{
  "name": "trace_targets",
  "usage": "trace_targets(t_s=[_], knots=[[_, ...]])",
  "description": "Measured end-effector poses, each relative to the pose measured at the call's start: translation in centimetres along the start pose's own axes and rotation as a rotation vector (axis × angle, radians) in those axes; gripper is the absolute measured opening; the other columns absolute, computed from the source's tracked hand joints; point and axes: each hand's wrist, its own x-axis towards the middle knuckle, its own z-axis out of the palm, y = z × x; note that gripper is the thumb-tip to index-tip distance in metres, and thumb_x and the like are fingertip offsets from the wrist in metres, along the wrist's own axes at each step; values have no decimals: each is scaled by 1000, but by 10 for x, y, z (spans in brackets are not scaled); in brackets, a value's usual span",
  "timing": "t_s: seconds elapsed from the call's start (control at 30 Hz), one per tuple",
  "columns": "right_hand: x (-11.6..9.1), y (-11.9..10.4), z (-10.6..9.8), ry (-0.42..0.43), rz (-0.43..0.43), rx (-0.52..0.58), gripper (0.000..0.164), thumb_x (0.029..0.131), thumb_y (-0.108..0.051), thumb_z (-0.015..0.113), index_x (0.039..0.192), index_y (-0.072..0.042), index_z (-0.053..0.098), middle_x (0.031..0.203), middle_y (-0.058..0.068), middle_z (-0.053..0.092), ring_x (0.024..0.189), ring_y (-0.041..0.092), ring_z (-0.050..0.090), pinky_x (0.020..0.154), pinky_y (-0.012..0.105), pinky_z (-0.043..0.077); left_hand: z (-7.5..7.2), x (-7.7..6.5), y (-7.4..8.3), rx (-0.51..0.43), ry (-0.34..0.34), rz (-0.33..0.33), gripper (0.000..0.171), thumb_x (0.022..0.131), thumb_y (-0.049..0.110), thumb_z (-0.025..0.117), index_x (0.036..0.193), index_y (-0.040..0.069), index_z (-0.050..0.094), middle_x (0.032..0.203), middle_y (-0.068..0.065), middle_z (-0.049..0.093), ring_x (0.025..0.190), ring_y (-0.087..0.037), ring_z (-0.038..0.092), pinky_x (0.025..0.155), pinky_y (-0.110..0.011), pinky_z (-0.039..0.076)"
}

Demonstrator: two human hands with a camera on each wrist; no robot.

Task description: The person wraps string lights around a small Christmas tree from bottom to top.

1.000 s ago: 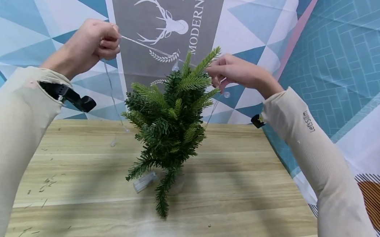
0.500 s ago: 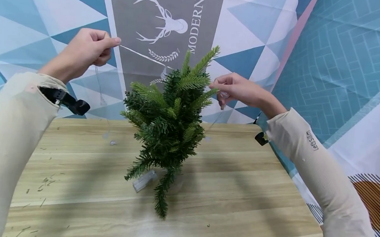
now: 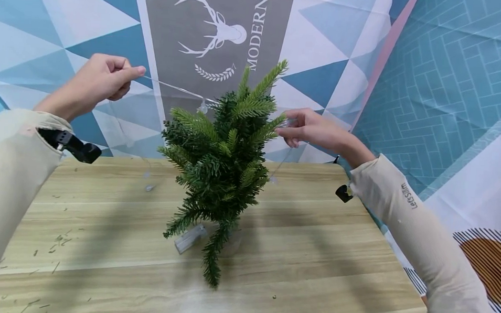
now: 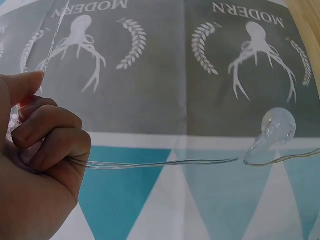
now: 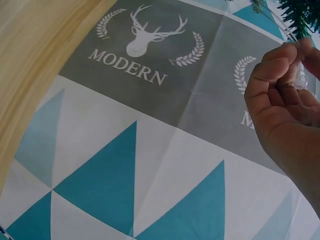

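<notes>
A small artificial Christmas tree (image 3: 220,164) stands on the table, its lower branch drooping toward the front. Behind it runs a clear string of lights (image 3: 177,89), stretched between both hands. My left hand (image 3: 93,82), left of the tree, pinches the wire between thumb and forefinger; in the left wrist view its other fingers curl over more of the strand. From there the wire hangs to a clear bulb (image 4: 278,125). At the tree's right side my right hand (image 3: 314,129) pinches the string near the branch tips, a clear bulb (image 5: 301,77) within its fingers.
A clear battery box (image 3: 189,239) lies beside the tree's base. Fallen needle bits (image 3: 60,243) are scattered on the left of the wooden table (image 3: 312,275). A patterned cloth (image 3: 326,36) hangs behind.
Both hands have come down, the left also moving outward to the left. The taut light string has dropped from the treetop to lower behind the upper branches.
</notes>
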Motion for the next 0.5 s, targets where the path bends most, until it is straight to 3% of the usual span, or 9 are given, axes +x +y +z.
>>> trace_targets(t_s=[0.1,0.2,0.37,0.5], knots=[[5,4,5,2,26,82,37,103,-26,56,85,-3,34,68,12,47,64,25,44,66,36,42,-1,-5,-6,65,-1,-11,52,100,47,54,78,0,46,53,-5,39,49,-25,35,57,-38,30],[9,8,10,51,42,119,29,104,-20,55,86,-3,38,67,9,51,64,25,48,67,36,48,-1,-9,-11,101,16,-5,51,100,46,54,81,0,47,53,-5,39,51,-25,37,57,-37,31],[13,11,21,272,-31,-44,21,102,-12,52,85,1,57,64,13,58,56,24,55,61,32,49,-1,-14,-14,43,106,35,48,101,40,56,80,-2,48,51,-4,36,50,-22,35,55,-34,30],[17,7,33,436,-92,-123,14,96,-2,46,84,-1,53,59,19,57,49,26,53,52,30,41,-3,-15,-10,-44,198,80,45,100,35,59,79,-3,48,51,-2,37,48,-19,33,51,-33,26]])
